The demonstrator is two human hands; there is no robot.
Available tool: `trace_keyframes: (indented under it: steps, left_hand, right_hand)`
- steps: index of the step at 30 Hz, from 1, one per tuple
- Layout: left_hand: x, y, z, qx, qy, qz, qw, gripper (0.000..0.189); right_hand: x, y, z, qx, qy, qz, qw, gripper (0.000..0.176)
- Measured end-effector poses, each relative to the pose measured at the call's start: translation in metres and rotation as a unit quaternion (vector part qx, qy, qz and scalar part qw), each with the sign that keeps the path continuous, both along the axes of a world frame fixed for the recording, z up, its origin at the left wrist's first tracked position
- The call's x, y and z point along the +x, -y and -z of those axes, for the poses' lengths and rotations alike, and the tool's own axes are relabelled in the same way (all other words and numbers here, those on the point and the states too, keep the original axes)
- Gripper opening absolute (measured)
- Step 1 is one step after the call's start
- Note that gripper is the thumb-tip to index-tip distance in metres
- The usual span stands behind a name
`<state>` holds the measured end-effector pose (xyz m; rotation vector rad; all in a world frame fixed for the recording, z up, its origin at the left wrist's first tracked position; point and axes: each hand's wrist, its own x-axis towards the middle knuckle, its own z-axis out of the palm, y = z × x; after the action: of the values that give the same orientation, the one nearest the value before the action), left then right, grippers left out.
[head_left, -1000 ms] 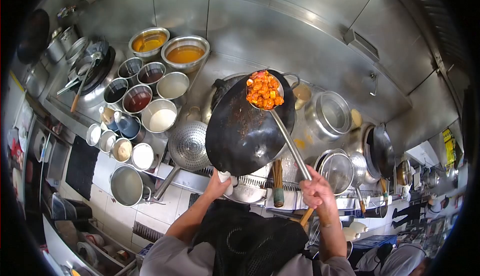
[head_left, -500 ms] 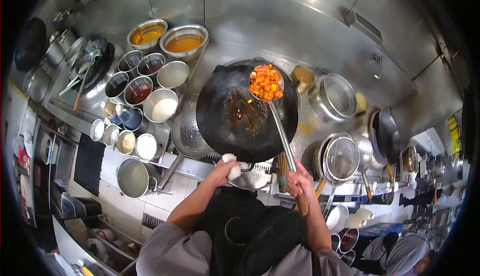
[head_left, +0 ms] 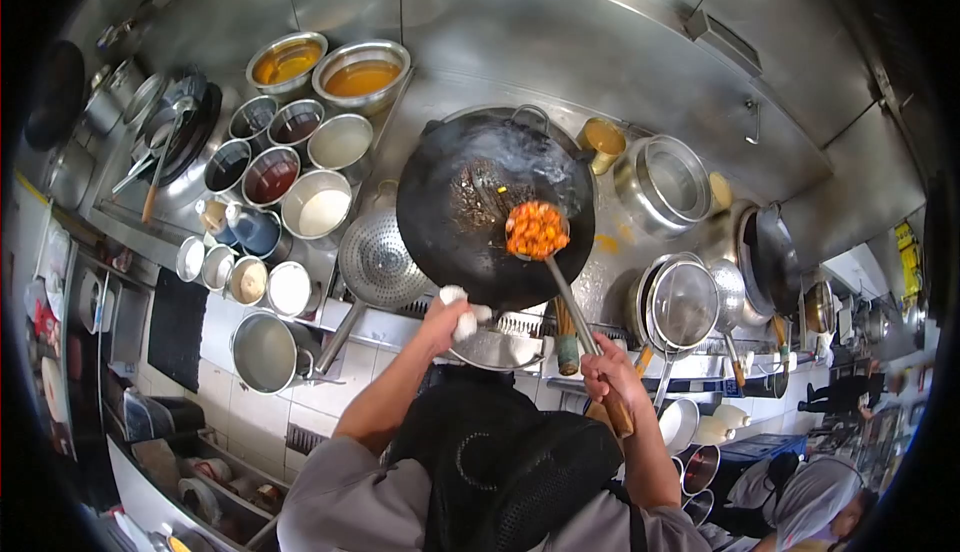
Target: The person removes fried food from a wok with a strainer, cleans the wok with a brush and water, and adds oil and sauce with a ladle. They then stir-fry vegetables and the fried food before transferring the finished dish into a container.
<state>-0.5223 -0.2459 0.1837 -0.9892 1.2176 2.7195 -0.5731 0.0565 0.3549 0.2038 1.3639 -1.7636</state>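
Note:
My left hand point(head_left: 442, 326) is closed around a folded white cloth point(head_left: 459, 310) at the near edge of a large black wok point(head_left: 430, 217). Dark browned residue and a small yellow bit lie in the wok's bottom, with smoke in its far half. In my right hand point(head_left: 613, 368), fingers wrapped around its handle, is a long ladle point(head_left: 572, 295) with a wooden end. Its bowl, heaped with glossy orange-red diced food point(head_left: 537, 229), hangs over the wok's near right side.
Left of the wok rests a perforated strainer point(head_left: 385, 252), beside several sauce pots point(head_left: 322, 207). Two bowls of amber liquid point(head_left: 362, 79) stand farther back. To the right are a metal pot point(head_left: 665, 177), mesh strainers point(head_left: 686, 302) and a bamboo brush point(head_left: 567, 350). Another person point(head_left: 805, 502) is at lower right.
The loaded ladle has come back toward me, from the wok's far right to its near right. The wok has tilted, baring its far loop handle, and smoke now shows in it.

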Motion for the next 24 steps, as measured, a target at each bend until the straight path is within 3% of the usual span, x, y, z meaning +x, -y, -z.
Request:
trace_keyframes:
  steps: [3, 4, 6, 9, 11, 14, 19, 22, 24]
  left_hand:
    - [0.011, -0.009, 0.041, -0.239, -0.071, -0.025, 0.968, 0.045]
    - [0.015, -0.009, 0.043, -0.238, -0.074, -0.02, 0.968, 0.045]
    - [0.025, -0.005, 0.039, -0.368, -0.069, -0.007, 0.927, 0.058]
    - [0.034, 0.001, 0.039, -0.446, -0.076, 0.019, 0.891, 0.06]
    - [0.035, -0.001, 0.037, -0.455, -0.078, 0.011, 0.887, 0.06]
    - [0.033, 0.003, 0.04, -0.465, -0.073, 0.034, 0.882, 0.06]
    - [0.017, 0.013, 0.032, -0.422, -0.075, 0.021, 0.903, 0.059]
    - [0.013, 0.02, 0.043, -0.353, -0.071, 0.025, 0.933, 0.06]
    - [0.009, 0.02, 0.037, -0.223, -0.043, 0.017, 0.974, 0.042]
  right_hand:
    - [-0.007, 0.007, -0.012, 0.035, 0.007, -0.01, 0.999, 0.052]
    - [-0.011, 0.012, -0.022, 0.026, 0.024, -0.02, 0.999, 0.051]
    - [-0.017, 0.025, -0.053, 0.022, 0.044, -0.029, 0.998, 0.05]
    - [-0.022, 0.027, -0.091, 0.0, 0.01, -0.058, 0.998, 0.046]
    - [-0.014, 0.029, -0.117, 0.006, -0.003, -0.032, 0.999, 0.048]
    - [-0.01, 0.019, -0.131, -0.07, -0.069, -0.018, 0.995, 0.056]
    - [-0.017, 0.006, -0.091, -0.184, -0.082, -0.008, 0.979, 0.062]
    - [-0.018, 0.01, -0.071, -0.217, -0.056, -0.012, 0.974, 0.064]
    - [-0.016, 0.01, -0.055, -0.207, -0.066, -0.006, 0.976, 0.063]
